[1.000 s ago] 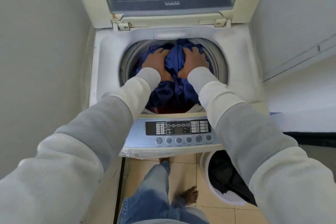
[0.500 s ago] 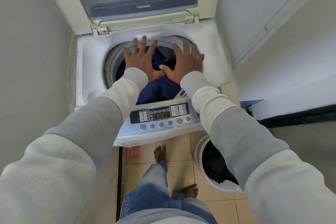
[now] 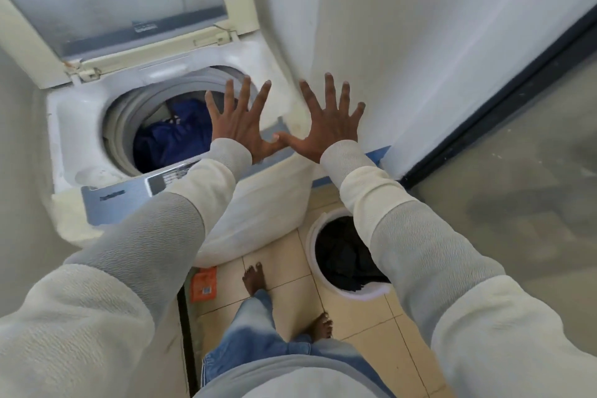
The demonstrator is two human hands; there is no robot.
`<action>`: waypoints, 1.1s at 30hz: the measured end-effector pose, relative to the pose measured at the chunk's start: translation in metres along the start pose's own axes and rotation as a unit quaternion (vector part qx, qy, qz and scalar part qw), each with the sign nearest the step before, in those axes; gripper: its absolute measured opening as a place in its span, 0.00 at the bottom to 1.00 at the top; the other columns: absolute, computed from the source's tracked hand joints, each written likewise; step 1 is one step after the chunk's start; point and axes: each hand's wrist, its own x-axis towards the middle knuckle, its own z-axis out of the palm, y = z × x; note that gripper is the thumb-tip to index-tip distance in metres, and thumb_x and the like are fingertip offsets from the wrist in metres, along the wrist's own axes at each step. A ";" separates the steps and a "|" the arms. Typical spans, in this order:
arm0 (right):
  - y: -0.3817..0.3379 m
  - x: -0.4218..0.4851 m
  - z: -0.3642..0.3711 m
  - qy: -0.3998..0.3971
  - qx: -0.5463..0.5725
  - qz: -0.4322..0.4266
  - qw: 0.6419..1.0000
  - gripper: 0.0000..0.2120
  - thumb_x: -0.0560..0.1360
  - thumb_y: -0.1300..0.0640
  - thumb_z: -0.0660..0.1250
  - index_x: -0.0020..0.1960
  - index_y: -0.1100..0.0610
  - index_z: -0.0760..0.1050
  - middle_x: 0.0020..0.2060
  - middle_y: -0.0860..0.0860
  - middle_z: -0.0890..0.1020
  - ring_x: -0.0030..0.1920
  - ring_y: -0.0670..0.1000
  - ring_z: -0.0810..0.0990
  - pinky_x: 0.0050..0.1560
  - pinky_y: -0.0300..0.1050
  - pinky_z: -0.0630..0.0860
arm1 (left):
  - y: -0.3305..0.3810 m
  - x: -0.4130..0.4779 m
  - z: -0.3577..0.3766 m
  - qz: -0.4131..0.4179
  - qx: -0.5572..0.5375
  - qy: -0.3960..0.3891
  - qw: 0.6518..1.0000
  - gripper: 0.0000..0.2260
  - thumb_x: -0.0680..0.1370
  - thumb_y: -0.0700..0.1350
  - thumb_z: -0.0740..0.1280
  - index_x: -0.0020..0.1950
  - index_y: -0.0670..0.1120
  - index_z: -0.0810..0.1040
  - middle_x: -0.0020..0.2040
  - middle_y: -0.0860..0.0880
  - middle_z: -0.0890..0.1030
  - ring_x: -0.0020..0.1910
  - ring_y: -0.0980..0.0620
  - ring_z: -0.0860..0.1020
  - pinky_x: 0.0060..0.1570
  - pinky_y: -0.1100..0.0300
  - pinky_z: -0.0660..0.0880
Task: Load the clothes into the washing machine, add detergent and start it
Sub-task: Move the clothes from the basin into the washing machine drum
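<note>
The left hand (image 3: 240,128) and the right hand (image 3: 326,128) are spread flat, each grip let go, holding nothing. Blue clothes (image 3: 174,139) sit in the washing machine (image 3: 74,113) at 10 o'clock. Dark clothes (image 3: 345,258) wait in the basket (image 3: 361,293) at 5 o'clock: best bend down and grab a big bunch.

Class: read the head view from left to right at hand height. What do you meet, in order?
blue clothes → left hand → right hand → white wall → dark skirting strip
</note>
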 end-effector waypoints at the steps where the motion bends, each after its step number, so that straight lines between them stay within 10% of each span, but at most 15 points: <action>1: 0.016 -0.011 0.002 0.001 0.001 0.016 1.000 0.51 0.62 0.18 0.49 0.76 0.40 0.36 0.77 0.53 0.38 0.76 0.64 0.40 0.69 0.73 0.45 | 0.016 -0.003 0.001 0.015 -0.002 0.001 1.000 0.46 0.66 0.78 0.44 0.78 0.57 0.37 0.80 0.46 0.44 0.78 0.38 0.45 0.69 0.30 0.44; 33: 0.251 -0.228 0.289 -0.267 0.077 0.351 0.894 0.58 0.59 0.20 0.61 0.75 0.40 0.33 0.77 0.54 0.37 0.75 0.66 0.39 0.69 0.73 0.49 | 0.239 -0.054 0.299 0.392 0.115 -0.227 0.884 0.51 0.63 0.81 0.49 0.77 0.57 0.35 0.79 0.43 0.38 0.76 0.36 0.38 0.70 0.30 0.40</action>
